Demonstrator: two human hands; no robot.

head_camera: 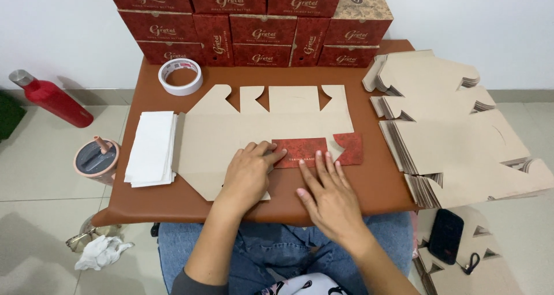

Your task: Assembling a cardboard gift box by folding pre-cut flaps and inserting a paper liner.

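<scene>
Cardboard box blank (242, 130), brown side up, lies flat across the middle of the small brown table (381, 185), with its row of cut flaps pointing away toward the stacked red boxes (254, 24) against the wall. Its near edge has been turned over, so a red printed flap (314, 151) shows face up just in front of the person. Pressing that fold well seems to call for flat, even pressure along the crease, with the rest of the blank kept square to the table edge so the flap lines up rather than skews. Left hand (248, 174) rests palm down on the brown card, fingers loosely spread, fingertips touching the left end of the red flap; it grips nothing. Right hand (329, 194) is also open and flat, fingers fanned, their tips resting on or just at the near edge of the red flap, the palm over the bare table; it holds nothing either. A stack of white paper sheets (151, 148) lies just beside the blank on its left, and a roll of tape (180, 76) sits beyond that stack, near the red boxes. A tall pile of unfolded blanks (456, 133) fills the right of the table, well clear of both hands. On the floor to the left stand a red bottle (52, 99) and a pink cup (95, 159).
</scene>
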